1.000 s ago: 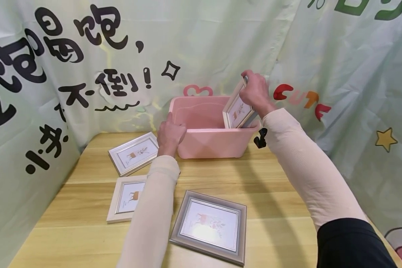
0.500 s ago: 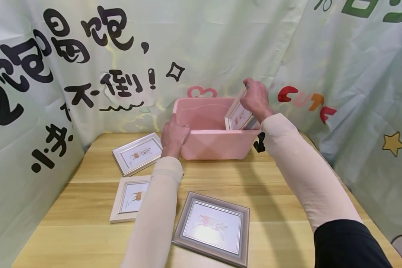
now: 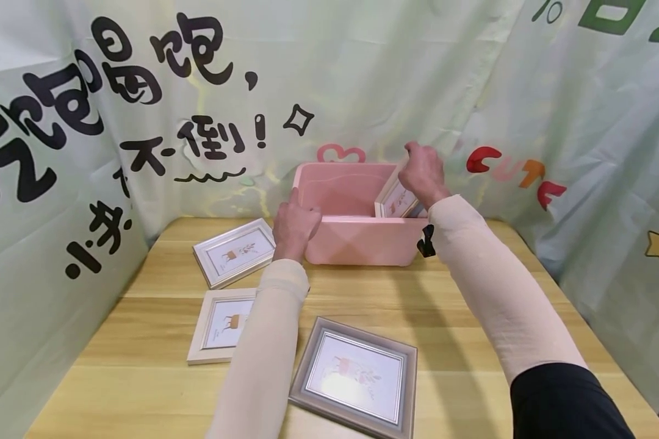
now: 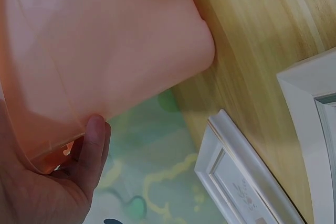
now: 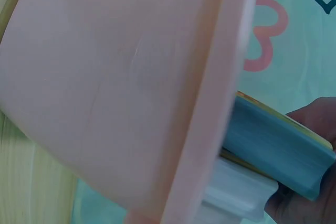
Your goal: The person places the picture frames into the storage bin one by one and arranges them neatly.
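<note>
A pink plastic bin (image 3: 365, 242) stands at the back of the table. My left hand (image 3: 296, 227) grips its left rim; in the left wrist view the fingers (image 4: 94, 142) curl over the bin's edge. My right hand (image 3: 424, 174) holds a light-edged picture frame (image 3: 398, 200), tilted and partly inside the bin's right end. In the right wrist view this picture frame (image 5: 278, 145) sticks out above the rim, beside another pale frame edge (image 5: 239, 184). The bin's front wall hides the lower part of both.
A silver-white picture frame (image 3: 236, 251) and a cream one (image 3: 219, 329) lie on the left of the wooden table (image 3: 148, 390), the latter partly behind my left sleeve. A larger grey-brown frame (image 3: 409, 390) lies at the front. A printed curtain (image 3: 395, 79) hangs behind the bin.
My right hand has moved down, and the picture frame in it sits lower in the bin. My left hand stays on the rim. The head view has turned slightly left.
</note>
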